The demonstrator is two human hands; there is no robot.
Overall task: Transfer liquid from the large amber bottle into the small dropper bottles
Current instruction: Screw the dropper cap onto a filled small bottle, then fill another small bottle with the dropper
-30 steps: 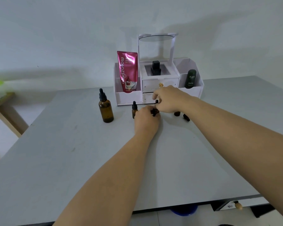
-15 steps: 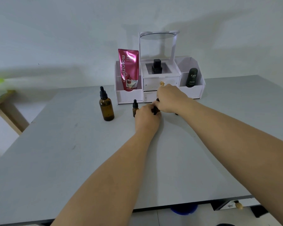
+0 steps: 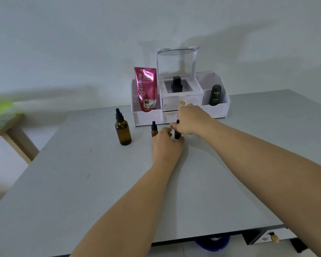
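The large amber bottle (image 3: pixel 123 131) stands upright on the grey table (image 3: pixel 82 182), left of everything else, with its black dropper cap on and no hand near it; its dark glass hides how full it is. So no liquid seems to have been drawn yet, and, by my judgement, the whole transfer is still ahead.

Just right of it a small dropper bottle (image 3: pixel 154 129) stands capped, close beside the left hand (image 3: pixel 165 145). That hand is curled low at the foot of a second small bottle (image 3: pixel 177 131), apparently steadying it, though the fingers are hidden and I cannot tell how firmly. The right hand (image 3: pixel 190 120) pinches narrowly around this bottle's top, most likely to unscrew the cap.

Behind them a white organiser (image 3: pixel 146 117) holds a pink tube (image 3: pixel 145 89) in its left bin, a black square bottle (image 3: pixel 176 84) in the middle tray, and a dark green bottle (image 3: pixel 214 95) on the right.
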